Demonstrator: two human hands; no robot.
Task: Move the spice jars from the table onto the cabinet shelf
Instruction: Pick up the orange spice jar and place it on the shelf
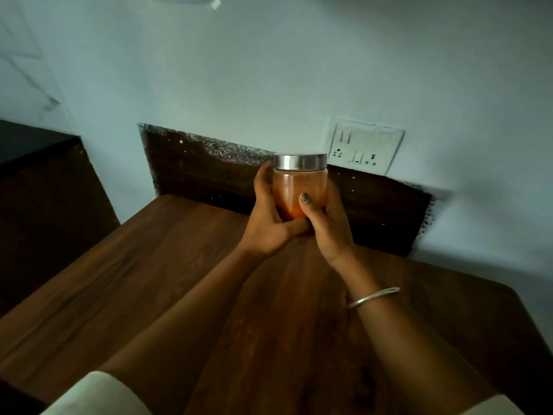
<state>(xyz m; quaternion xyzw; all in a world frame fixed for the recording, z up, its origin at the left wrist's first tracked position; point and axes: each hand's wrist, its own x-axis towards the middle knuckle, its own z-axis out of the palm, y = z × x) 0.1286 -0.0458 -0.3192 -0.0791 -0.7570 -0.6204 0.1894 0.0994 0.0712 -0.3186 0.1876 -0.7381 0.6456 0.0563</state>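
Note:
A glass spice jar point(299, 187) with orange-red contents and a silver metal lid is held upright above the far part of the wooden table point(179, 280). My left hand point(269, 217) wraps its left side and cups under the base. My right hand point(326, 223) grips its right side, thumb across the front glass. A metal bangle sits on my right wrist. No other jar and no cabinet shelf show in this view.
A pale wall rises behind the table with a switch-and-socket plate point(365, 145) just right of the jar. A dark wooden back panel point(203, 172) runs along the table's far edge. A dark counter point(33, 145) stands at the left.

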